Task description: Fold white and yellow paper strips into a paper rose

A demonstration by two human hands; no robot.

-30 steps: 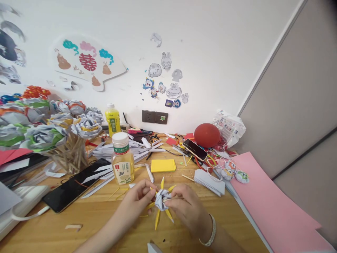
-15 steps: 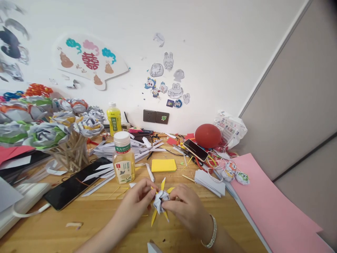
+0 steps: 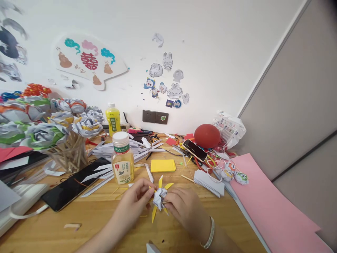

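Between my two hands is a folded paper flower [image 3: 159, 197], white and crumpled in the middle with pointed yellow petals spreading around it. My left hand [image 3: 138, 197] pinches its left side, thumb against the fingers. On the right side, my right hand [image 3: 184, 205] has its fingers closed on the white folds; the fingertips are partly hidden. A bracelet circles my right wrist. Just behind the flower lies a stack of yellow paper [image 3: 163, 165]. To the right sits a pile of white paper slips [image 3: 209, 183].
A tea bottle [image 3: 122, 160] and a yellow drink bottle [image 3: 113, 120] stand behind my left hand. Finished paper flowers [image 3: 48, 135] fill a container at left, near a black phone [image 3: 73, 186]. At right are a red balloon [image 3: 207, 136], another phone [image 3: 195, 150] and pink sheets [image 3: 273, 196].
The flower has turned slightly between my hands, and its upper-right yellow petal now shows more fully. My right fingers have shifted a little along its right side.
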